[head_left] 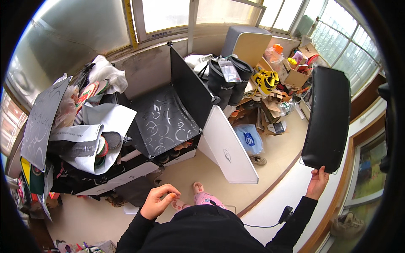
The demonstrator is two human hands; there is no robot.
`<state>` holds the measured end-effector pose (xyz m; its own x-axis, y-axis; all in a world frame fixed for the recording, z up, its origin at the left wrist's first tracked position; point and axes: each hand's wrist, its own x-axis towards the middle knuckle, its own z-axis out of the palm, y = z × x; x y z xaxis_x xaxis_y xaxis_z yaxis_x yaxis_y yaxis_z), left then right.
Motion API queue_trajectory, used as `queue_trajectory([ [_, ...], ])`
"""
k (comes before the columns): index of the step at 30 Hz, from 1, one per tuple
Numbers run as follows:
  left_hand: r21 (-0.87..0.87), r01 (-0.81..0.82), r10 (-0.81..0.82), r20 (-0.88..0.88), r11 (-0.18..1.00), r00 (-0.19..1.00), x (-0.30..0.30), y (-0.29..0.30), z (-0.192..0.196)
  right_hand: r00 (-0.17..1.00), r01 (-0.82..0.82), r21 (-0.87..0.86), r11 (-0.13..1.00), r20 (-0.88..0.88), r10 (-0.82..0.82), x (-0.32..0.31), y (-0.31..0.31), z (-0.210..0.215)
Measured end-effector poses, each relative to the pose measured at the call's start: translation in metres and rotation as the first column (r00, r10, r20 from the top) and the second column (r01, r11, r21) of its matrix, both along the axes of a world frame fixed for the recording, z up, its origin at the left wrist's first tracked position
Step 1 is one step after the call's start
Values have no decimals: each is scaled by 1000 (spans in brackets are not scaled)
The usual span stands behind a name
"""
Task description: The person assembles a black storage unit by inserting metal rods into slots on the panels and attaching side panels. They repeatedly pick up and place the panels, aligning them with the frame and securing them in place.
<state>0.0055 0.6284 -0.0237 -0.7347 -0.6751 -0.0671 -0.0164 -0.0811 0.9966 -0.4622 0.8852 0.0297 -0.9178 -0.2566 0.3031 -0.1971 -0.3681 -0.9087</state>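
Black panel [328, 118] gripped at btm edge by rt hand [317, 182]; lft hand [157, 201] empty.

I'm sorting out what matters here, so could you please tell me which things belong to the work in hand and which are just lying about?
In hand:
- black panel, held up at its lower edge by the right hand
- left hand, holding nothing
- panel cabinet with its white door open

Lying about:
- black boots
- cardboard boxes
- blue bag
- yellow shoes
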Motion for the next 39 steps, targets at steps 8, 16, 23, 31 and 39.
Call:
queue_trajectory([
  [8, 94, -190, 182, 87, 977, 979, -31, 12, -26, 1000, 13, 169, 985, 15, -16, -125, -26, -67],
  [16, 125, -689, 681, 107, 714, 725, -77, 36, -50, 980, -58, 158, 986, 199, 26, -235, -172, -176],
  [23, 114, -861, 850, 140, 496, 509, -130, 78, -48, 982, -100, 163, 982, 173, 71, -243, -291, -225],
  [31, 111, -944, 935, 144, 310, 324, -157, 121, -55, 984, -141, 258, 956, 139, 108, -229, -361, -253],
  [39, 112, -957, 950, 132, 268, 282, -174, 134, -58, 982, -181, 355, 917, 121, 147, -240, -380, -283],
])
